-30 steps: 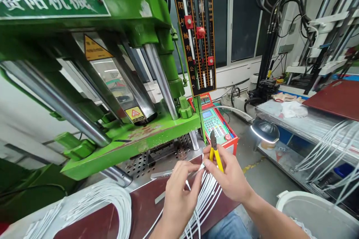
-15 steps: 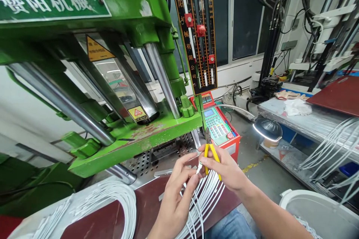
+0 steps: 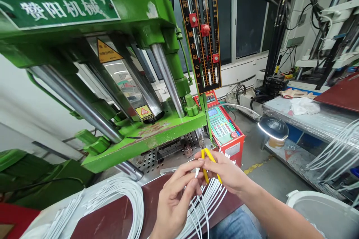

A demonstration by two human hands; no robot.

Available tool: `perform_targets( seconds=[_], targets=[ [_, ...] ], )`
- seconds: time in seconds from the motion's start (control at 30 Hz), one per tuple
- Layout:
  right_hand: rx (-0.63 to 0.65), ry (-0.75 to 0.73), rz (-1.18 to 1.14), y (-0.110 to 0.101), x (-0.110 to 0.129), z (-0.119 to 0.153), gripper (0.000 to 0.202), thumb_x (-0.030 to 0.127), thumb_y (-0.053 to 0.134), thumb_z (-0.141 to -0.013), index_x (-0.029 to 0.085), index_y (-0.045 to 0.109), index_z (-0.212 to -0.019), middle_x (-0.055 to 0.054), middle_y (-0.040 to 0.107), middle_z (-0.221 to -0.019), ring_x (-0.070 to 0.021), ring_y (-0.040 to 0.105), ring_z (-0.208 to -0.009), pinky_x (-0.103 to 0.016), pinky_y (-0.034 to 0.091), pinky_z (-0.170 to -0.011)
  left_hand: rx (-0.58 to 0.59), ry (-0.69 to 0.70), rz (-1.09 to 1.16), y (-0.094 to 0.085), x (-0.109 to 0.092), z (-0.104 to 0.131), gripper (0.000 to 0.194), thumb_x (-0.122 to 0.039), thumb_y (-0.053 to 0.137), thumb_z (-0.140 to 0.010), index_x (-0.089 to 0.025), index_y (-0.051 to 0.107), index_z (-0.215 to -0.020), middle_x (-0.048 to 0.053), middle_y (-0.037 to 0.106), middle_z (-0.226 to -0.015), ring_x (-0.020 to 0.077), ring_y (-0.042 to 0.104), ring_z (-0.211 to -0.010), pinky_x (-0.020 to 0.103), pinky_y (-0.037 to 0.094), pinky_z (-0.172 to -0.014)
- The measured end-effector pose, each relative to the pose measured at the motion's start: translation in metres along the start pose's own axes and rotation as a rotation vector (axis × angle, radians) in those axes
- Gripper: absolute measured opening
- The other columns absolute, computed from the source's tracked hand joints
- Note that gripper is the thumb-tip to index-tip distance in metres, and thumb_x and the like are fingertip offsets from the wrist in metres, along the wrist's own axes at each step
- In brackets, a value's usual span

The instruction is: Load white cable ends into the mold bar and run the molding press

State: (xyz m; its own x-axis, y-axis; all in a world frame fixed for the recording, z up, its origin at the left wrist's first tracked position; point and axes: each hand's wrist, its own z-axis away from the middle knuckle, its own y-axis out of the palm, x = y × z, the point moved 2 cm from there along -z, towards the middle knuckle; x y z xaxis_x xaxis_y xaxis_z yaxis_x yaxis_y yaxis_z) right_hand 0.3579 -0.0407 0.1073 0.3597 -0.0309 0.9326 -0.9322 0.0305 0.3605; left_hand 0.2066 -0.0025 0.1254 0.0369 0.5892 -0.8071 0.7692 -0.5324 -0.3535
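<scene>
Head view: the left hand pinches a small white connector above the dark red board's far edge; the right hand grips yellow-handled pliers. The connector looks light and slippery, best held by its sides; its cable seems flexible.

Dark red tabletop with a big loop of white cable sitting on it, plus another bunch of white cables fanned out to the right, pretty shiny surface
</scene>
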Motion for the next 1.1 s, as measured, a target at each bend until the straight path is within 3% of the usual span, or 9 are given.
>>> perform_targets(
  seconds=[0.2, 0.33, 0.63, 1.1],
  targets=[
    [-0.227, -0.371, 0.840, -0.002, 0.016, 0.030, 0.038, 0.034, 0.056, -0.086, 0.020, 0.048, -0.119, -0.008, 0.059, -0.111, -0.0212, 0.056, -0.101, -0.038, 0.046, -0.088, -0.059, -0.001, -0.045, -0.007, -0.002, 0.001, 0.021, -0.018, 0.047, -0.091, -0.020, 0.068, -0.092, 0.005, 0.065, -0.066, 0.0227, 0.056, -0.110, 0.030, 0.048, -0.083],
    [-0.155, -0.516, 1.180, 0.003, 0.014, 0.048, 0.041, 0.025, 0.056, -0.085, 0.023, 0.045, -0.124, -0.008, 0.057, -0.118, -0.0221, 0.055, -0.106, -0.039, 0.047, -0.089, -0.092, 0.014, -0.130, -0.010, -0.005, 0.000, 0.026, -0.018, 0.045, -0.091, -0.018, 0.065, -0.075, 0.008, 0.067, -0.080, 0.0228, 0.057, -0.107, 0.028, 0.048, -0.078],
    [-0.162, -0.543, 1.293, 0.004, 0.007, 0.047, 0.038, 0.025, 0.053, -0.086, 0.023, 0.045, -0.123, -0.008, 0.058, -0.112, -0.0218, 0.056, -0.099, -0.038, 0.051, -0.083, -0.143, 0.102, -0.293, -0.008, -0.007, 0.002, 0.028, -0.014, 0.045, -0.090, -0.017, 0.057, -0.065, 0.010, 0.062, -0.110, 0.0200, 0.057, -0.103, 0.026, 0.045, -0.076],
    [-0.184, -0.557, 1.375, -0.002, 0.005, 0.048, 0.041, 0.023, 0.053, -0.085, 0.019, 0.047, -0.125, -0.010, 0.058, -0.109, -0.0230, 0.057, -0.096, -0.039, 0.052, -0.080, -0.135, 0.191, -0.430, -0.005, -0.009, -0.002, 0.021, -0.009, 0.045, -0.089, -0.017, 0.059, -0.076, 0.009, 0.059, -0.111, 0.0160, 0.060, -0.097, 0.023, 0.049, -0.071]
  ],
)
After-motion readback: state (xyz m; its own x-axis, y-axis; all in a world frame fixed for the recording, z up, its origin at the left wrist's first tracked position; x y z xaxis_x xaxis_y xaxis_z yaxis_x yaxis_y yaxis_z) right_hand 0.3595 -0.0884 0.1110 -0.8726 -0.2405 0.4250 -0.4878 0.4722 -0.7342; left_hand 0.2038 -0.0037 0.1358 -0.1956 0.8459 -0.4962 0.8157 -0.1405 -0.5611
